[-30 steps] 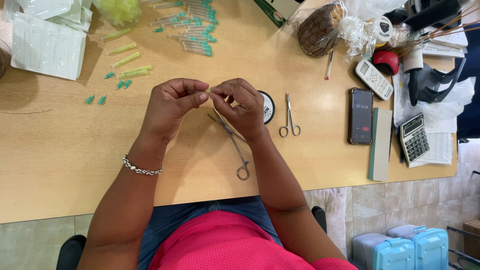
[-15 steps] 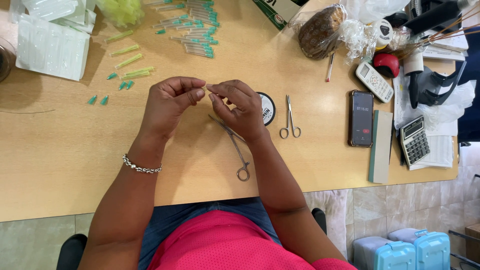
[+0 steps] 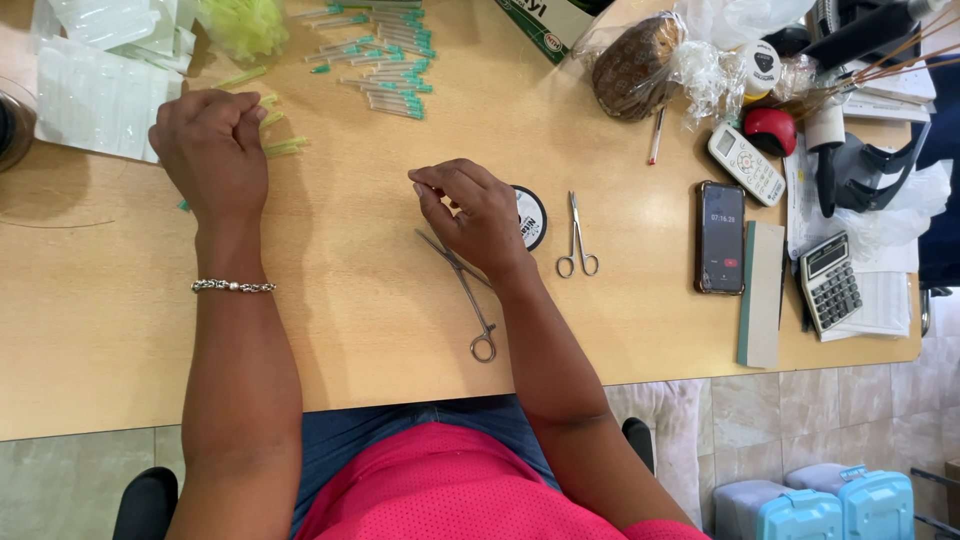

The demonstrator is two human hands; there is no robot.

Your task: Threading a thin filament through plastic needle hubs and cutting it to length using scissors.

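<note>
My left hand [image 3: 212, 150] rests knuckles-up at the left of the wooden table [image 3: 330, 300], fingers curled over a few yellow-green needle caps [image 3: 285, 147]; what it grips is hidden. My right hand [image 3: 470, 215] hovers at the centre, thumb and fingertips pinched on something too thin to make out. Long metal forceps [image 3: 468, 295] lie under and beside that hand. A small round black tin [image 3: 528, 217] sits just right of it, partly covered by the fingers.
Small scissors [image 3: 577, 240], a phone [image 3: 720, 237], a green-edged block [image 3: 764, 295] and a calculator [image 3: 830, 282] lie to the right. Green-capped needles [image 3: 385, 62] are scattered at the top, white packets [image 3: 95, 90] at top left, a bagged brown object [image 3: 640, 65] at upper right.
Both hands were together at the centre, pinching something between them. My left hand has moved away to the upper left, onto the yellow-green caps. My right hand stays near the centre.
</note>
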